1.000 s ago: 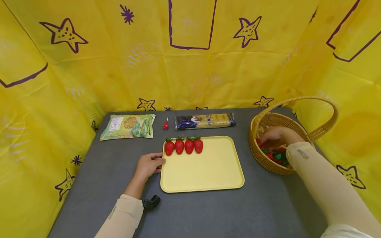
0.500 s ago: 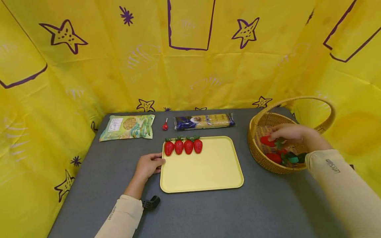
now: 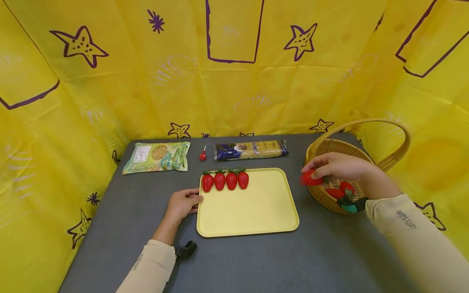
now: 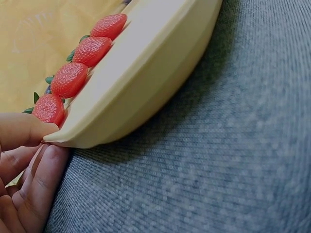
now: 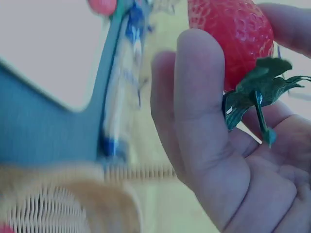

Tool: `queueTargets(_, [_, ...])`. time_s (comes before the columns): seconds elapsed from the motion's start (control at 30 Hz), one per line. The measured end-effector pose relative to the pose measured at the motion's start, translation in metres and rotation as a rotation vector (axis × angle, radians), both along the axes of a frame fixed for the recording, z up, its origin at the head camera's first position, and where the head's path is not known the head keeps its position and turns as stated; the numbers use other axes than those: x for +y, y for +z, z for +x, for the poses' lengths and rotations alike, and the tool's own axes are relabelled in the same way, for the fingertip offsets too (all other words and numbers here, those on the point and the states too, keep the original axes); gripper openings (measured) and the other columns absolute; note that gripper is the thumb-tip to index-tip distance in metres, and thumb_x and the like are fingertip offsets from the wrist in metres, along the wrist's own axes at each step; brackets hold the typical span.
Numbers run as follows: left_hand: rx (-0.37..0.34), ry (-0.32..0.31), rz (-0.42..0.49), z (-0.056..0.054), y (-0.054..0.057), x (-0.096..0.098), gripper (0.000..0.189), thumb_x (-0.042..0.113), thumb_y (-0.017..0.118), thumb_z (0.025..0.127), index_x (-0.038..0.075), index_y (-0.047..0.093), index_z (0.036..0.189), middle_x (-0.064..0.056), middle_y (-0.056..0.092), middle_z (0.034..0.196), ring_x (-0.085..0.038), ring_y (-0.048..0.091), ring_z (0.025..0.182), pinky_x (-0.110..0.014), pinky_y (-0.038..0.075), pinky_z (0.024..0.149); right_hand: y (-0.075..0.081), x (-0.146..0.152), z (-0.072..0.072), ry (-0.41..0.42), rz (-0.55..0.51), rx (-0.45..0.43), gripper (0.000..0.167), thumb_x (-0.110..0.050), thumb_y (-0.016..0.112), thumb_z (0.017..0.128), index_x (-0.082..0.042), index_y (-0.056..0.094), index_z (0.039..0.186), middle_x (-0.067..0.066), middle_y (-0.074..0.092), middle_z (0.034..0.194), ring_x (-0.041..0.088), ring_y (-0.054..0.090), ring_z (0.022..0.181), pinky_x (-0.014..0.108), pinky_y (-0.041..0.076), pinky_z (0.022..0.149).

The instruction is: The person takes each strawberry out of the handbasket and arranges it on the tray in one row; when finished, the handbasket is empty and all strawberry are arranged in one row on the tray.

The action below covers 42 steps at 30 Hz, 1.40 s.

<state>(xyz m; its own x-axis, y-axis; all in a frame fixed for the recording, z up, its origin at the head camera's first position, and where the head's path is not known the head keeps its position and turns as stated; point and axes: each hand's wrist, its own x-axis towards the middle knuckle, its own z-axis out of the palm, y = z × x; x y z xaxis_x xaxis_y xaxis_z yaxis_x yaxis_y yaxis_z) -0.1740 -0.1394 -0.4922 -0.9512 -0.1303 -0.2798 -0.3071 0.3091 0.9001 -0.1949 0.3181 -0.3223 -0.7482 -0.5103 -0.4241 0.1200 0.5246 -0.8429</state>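
Note:
My left hand (image 3: 184, 202) pinches the left rim of a pale yellow tray (image 3: 249, 215), thumb above and fingers below, as the left wrist view shows. Along the tray's far left edge lies a row of several red strawberries (image 3: 220, 180) with green leaves. At the right, my right hand (image 3: 340, 167) holds another strawberry (image 5: 238, 39) between thumb and fingers, its leaves toward the palm. That hand is over the left rim of a wicker basket (image 3: 324, 199). Inside the basket lie more strawberries (image 3: 346, 188), partly covered by the hand and wrist.
Behind the tray lie a pasta packet (image 3: 250, 149), a red lollipop (image 3: 203, 154) and a green patterned bag (image 3: 156, 157). The basket's tall handle (image 3: 399, 152) arches up beside the right arm. Yellow printed cloth (image 3: 234, 93) hangs around the grey table (image 3: 234, 264).
My right hand has lifted a strawberry out of the basket and moved left with it toward the tray. The left hand stays on the tray's rim.

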Motion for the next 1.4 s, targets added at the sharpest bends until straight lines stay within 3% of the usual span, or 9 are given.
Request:
queueTargets(0.2, [0.003, 0.000, 0.006, 0.000, 0.000, 0.000, 0.043, 0.013, 0.076, 0.086, 0.001, 0.066, 0.126, -0.014, 0.070, 0.101, -0.018, 0.067, 0.072, -0.031, 0.059, 0.062, -0.015, -0.042, -0.016, -0.030, -0.021, -0.017, 0.045, -0.011, 0.068, 0.089, 0.009, 0.047, 0.123, 0.021, 0.057, 0.115, 0.033, 0.061, 0.097, 0.041, 0.058, 0.078])
queueTargets(0.43, [0.019, -0.010, 0.006, 0.000, -0.001, 0.001, 0.042, 0.011, 0.075, 0.085, 0.001, 0.066, 0.125, -0.014, 0.071, 0.101, -0.016, 0.067, 0.070, -0.031, 0.059, 0.061, -0.043, -0.076, -0.038, -0.107, -0.068, -0.055, 0.042, -0.012, 0.070, 0.087, 0.006, 0.046, 0.116, 0.022, 0.056, 0.115, 0.030, 0.064, 0.094, 0.042, 0.057, 0.082])
queueTargets(0.67, [0.024, -0.007, 0.010, 0.000, 0.001, 0.001, 0.042, 0.012, 0.075, 0.086, 0.001, 0.066, 0.125, -0.014, 0.071, 0.101, -0.017, 0.067, 0.071, -0.031, 0.059, 0.061, -0.072, -0.099, -0.055, -0.180, -0.104, -0.095, 0.051, -0.009, 0.068, 0.090, 0.007, 0.046, 0.134, 0.022, 0.055, 0.119, 0.030, 0.063, 0.097, 0.052, 0.049, 0.095])
queueTargets(0.87, [0.028, -0.010, 0.009, 0.000, 0.000, 0.001, 0.042, 0.011, 0.074, 0.086, 0.000, 0.066, 0.125, -0.014, 0.071, 0.100, -0.016, 0.067, 0.070, -0.031, 0.059, 0.061, -0.099, -0.110, -0.065, -0.306, -0.100, -0.128, 0.058, -0.004, 0.073, 0.087, 0.006, 0.036, 0.131, 0.027, 0.050, 0.124, 0.031, 0.066, 0.095, 0.045, 0.054, 0.089])
queueTargets(1.0, [0.031, -0.011, 0.010, 0.000, -0.001, 0.000, 0.041, 0.011, 0.074, 0.086, 0.000, 0.066, 0.125, -0.014, 0.071, 0.100, -0.016, 0.067, 0.069, -0.031, 0.059, 0.061, -0.111, -0.118, -0.066, -0.354, -0.029, -0.077, 0.052, -0.004, 0.075, 0.086, 0.009, 0.043, 0.124, 0.026, 0.054, 0.119, 0.028, 0.067, 0.092, 0.042, 0.055, 0.088])
queueTargets(1.2, [0.035, -0.007, 0.016, -0.001, -0.003, 0.000, 0.041, 0.011, 0.074, 0.086, 0.000, 0.066, 0.125, -0.014, 0.071, 0.100, -0.017, 0.067, 0.070, -0.031, 0.059, 0.061, -0.121, -0.131, -0.066, -0.373, 0.095, 0.034, 0.042, -0.008, 0.076, 0.085, 0.009, 0.055, 0.118, 0.020, 0.060, 0.111, 0.025, 0.068, 0.087, 0.036, 0.058, 0.080])
queueTargets(1.4, [0.033, -0.009, 0.025, 0.000, -0.003, 0.000, 0.042, 0.012, 0.075, 0.086, 0.001, 0.066, 0.125, -0.014, 0.071, 0.101, -0.017, 0.067, 0.070, -0.032, 0.059, 0.062, -0.124, -0.140, -0.067, -0.403, 0.110, 0.051, 0.033, -0.005, 0.075, 0.086, 0.007, 0.057, 0.111, 0.020, 0.059, 0.110, 0.024, 0.067, 0.084, 0.034, 0.058, 0.077])
